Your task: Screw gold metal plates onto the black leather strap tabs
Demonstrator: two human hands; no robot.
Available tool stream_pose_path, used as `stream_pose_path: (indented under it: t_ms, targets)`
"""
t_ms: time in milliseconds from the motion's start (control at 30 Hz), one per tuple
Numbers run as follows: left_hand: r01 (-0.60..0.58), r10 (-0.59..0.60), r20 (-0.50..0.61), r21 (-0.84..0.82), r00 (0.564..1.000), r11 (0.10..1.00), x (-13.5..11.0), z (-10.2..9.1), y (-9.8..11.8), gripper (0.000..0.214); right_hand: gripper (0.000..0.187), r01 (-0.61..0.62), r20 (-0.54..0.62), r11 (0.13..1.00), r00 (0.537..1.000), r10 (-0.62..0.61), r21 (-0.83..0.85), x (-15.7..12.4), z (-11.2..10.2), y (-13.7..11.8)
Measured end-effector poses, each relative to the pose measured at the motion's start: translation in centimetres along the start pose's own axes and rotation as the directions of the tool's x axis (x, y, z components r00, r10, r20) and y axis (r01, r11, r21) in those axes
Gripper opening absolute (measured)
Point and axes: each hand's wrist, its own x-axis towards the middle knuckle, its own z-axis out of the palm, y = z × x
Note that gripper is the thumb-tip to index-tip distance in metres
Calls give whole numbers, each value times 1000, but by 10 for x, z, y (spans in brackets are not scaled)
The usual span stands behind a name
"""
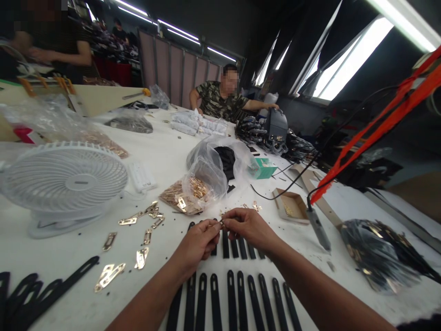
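Observation:
My left hand (pixel 203 238) and my right hand (pixel 246 226) meet fingertip to fingertip above the white table. Both are pinched closed around a small metal piece (pixel 221 223), mostly hidden by the fingers. Beneath and in front of them lie black straps (pixel 230 294) in two rows, each near-row strap with a slot at its rounded end. Gold-coloured metal plates (pixel 147 236) are scattered left of my left hand. Just beyond the hands, a clear plastic bag (pixel 188 195) holds many more gold plates.
A white fan (pixel 77 181) stands at the left. To the right are an open cardboard box (pixel 291 207), a hanging electric screwdriver (pixel 317 230) on an orange band, and a bag of black parts (pixel 375 253). Across the table sits a person (pixel 222 99) in camouflage.

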Motion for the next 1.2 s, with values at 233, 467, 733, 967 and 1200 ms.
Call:
stream_pose_path:
  t_ms: [233,467,733,967,1200]
  targets:
    - [190,-155,244,-127,957,974,-4,-6,4,46,35,119,151,989,980,-132,90,-3,-18,0]
    - [209,-169,254,-141,952,968,-2,-2,0,46,42,103,111,992,988,-110,71,-10,-44,3]
    - [291,-228,290,-200,930,935,-2,1,-4,45,33,285,120,954,948,-294,90,-11,-26,19]
    - [257,-209,267,-160,941,953,-6,2,1,44,36,171,148,976,970,-191,138,-10,-43,7]
    - [146,-125,122,-173,985,974,-2,0,3,40,22,-118,-50,931,993,108,-344,0,-111,55]
